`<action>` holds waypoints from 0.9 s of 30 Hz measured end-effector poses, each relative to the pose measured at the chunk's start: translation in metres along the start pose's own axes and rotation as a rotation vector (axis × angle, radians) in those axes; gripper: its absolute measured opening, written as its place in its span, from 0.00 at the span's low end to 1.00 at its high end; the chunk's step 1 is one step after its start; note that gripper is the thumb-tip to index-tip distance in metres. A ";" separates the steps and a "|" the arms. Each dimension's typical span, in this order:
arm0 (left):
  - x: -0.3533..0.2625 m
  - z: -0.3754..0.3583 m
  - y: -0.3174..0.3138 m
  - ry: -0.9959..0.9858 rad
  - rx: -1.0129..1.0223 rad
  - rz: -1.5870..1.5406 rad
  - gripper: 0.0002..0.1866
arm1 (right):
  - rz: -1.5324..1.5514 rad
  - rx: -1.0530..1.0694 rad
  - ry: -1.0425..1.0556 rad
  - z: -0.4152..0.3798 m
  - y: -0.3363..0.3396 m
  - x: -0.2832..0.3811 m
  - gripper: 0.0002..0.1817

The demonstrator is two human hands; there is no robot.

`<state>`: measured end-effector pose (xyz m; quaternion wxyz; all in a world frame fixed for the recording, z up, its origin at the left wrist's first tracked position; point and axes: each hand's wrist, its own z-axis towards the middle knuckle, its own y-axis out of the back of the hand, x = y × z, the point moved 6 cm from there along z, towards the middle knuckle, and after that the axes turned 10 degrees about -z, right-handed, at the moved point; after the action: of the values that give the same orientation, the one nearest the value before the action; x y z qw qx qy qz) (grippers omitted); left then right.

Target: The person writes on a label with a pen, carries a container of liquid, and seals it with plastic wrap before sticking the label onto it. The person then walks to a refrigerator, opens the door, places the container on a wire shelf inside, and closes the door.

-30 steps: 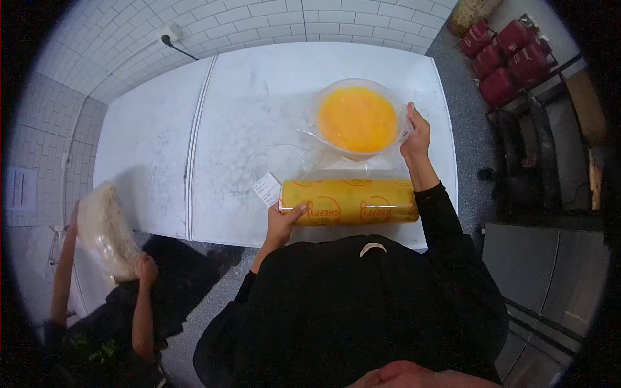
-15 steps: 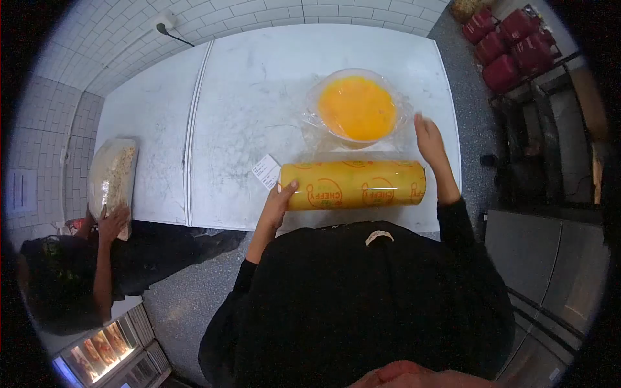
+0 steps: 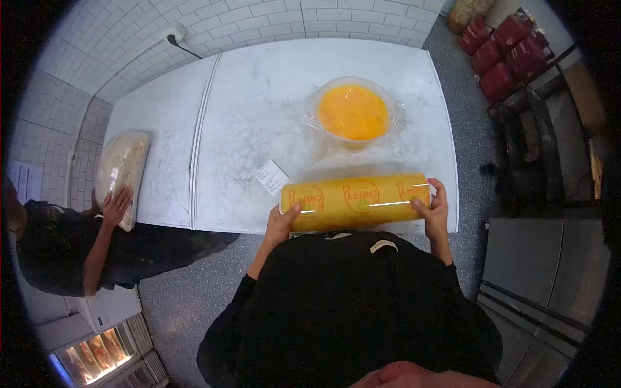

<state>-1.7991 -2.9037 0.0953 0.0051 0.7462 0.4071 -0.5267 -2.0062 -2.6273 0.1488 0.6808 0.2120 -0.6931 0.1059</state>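
A big yellow roll of cling film (image 3: 349, 200) printed with red "CHEFFY" logos lies sideways in front of my body, along the table's near edge. My left hand (image 3: 283, 220) grips its left end, thumb on top. Around the right end my right hand (image 3: 435, 202) is closed, thumb on the near side and fingers at the end. Beyond the roll stands a bowl of orange-yellow liquid (image 3: 354, 111), with clear film (image 3: 310, 123) over it and crumpled round its rim. A white printed label (image 3: 272, 177) rests on the table near the roll's left end.
A co-worker (image 3: 58, 246) at the left presses a hand on a large clear bag of pale, grainy contents (image 3: 123, 174). The white table (image 3: 252, 97) has a seam on its left. Red canisters (image 3: 498, 55) stand at the far right; a tiled wall (image 3: 362, 19) closes the back.
My right hand has come down from beside the bowl and taken hold of the roll's right end. My left hand still holds the other end. The roll has turned a little.
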 end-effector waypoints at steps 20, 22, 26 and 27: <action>-0.257 0.037 -0.101 -1.192 0.265 0.066 0.26 | 0.148 -0.134 0.324 0.138 0.004 0.240 0.27; -0.272 0.055 -0.100 -1.380 0.266 0.059 0.20 | 0.388 -0.183 0.446 0.161 0.001 0.241 0.22; -0.261 0.170 -0.073 -0.991 0.168 -0.728 0.12 | 0.439 -0.246 0.495 0.197 -0.003 0.232 0.17; -0.232 0.210 -0.072 -0.908 0.169 -0.462 0.12 | 0.415 -0.255 0.469 0.211 -0.003 0.223 0.17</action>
<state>-2.0337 -3.0872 0.2153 0.0044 0.3310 0.4740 -0.8160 -2.1912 -2.7554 0.3585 0.8067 -0.0504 -0.5536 0.2005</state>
